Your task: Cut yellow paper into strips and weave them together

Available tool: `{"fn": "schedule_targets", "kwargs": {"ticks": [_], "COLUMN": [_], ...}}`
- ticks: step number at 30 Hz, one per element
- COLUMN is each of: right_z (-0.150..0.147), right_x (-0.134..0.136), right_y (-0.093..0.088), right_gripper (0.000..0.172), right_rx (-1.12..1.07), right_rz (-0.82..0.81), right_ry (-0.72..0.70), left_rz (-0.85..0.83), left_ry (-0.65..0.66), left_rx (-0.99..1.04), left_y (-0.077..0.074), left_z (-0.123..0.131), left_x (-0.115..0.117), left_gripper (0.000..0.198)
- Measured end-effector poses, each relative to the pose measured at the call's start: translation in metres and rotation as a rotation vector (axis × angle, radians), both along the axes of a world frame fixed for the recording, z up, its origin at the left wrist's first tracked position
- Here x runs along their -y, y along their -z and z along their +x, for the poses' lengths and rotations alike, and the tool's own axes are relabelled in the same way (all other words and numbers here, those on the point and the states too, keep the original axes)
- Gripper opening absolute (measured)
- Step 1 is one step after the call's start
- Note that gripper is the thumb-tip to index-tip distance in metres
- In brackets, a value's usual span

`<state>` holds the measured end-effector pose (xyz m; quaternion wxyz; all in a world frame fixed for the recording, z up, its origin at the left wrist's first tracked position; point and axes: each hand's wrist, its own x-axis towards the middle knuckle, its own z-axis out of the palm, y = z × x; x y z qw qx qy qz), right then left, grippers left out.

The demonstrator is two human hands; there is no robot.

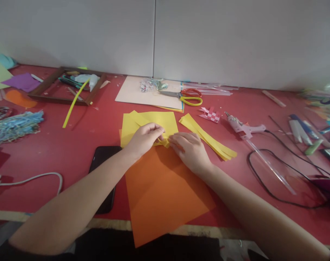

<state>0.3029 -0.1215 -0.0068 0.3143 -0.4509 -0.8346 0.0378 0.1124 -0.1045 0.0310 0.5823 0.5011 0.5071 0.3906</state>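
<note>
My left hand and my right hand meet over the papers, fingers pinched on a small folded yellow paper strip. One end of a strip sticks out behind my left hand. Beneath lies a yellow paper sheet, partly over a large orange paper sheet that hangs past the table's front edge. To the right of my right hand, several yellow paper strips rest in a loose stack. My fingers hide part of the folded strip.
A pink glue gun with its black cord lies at right. Behind are scissors and a pink woven paper piece. A black phone sits by my left forearm. At back left stands a brown wooden frame holding tools.
</note>
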Motion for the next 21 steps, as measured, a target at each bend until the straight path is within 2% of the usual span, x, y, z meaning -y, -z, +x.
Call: {"fn": "schedule_targets", "kwargs": {"ticks": [5,9,12,14,17,19,21], "right_z": [-0.001,0.006,0.014,0.019,0.023,0.024,0.025], "right_x": [0.001,0.001,-0.001,-0.003,-0.006,-0.007,-0.008], "right_y": [-0.004,-0.011,-0.015,-0.016,-0.016,-0.017,-0.018], "right_gripper": [0.012,0.008,0.016,0.018,0.02,0.02,0.018], "right_rx": [-0.089,-0.411,-0.774,-0.969,-1.124,-1.149,-1.164], "right_rz": [0.014,-0.171,-0.396,-0.507,-0.594,-0.63,-0.656], "right_ry": [-0.024,0.098,0.145,0.103,0.03,0.004,-0.003], "left_rz": [0.056,0.28,0.487,0.523,0.343,0.171,0.045], "left_ry": [-0.036,-0.151,-0.265,-0.347,-0.403,-0.364,-0.288], "left_rx": [-0.044,-0.178,-0.323,-0.321,-0.092,0.12,0.228], "left_y": [0.002,0.003,0.005,0.006,0.007,0.005,0.002], "left_z": [-0.002,-0.004,-0.005,-0.005,-0.005,-0.006,-0.006], "left_x": [-0.001,0.001,0.002,0.002,-0.003,-0.006,-0.008], "left_gripper": [0.019,0.013,0.049,0.076,0.097,0.093,0.078]}}
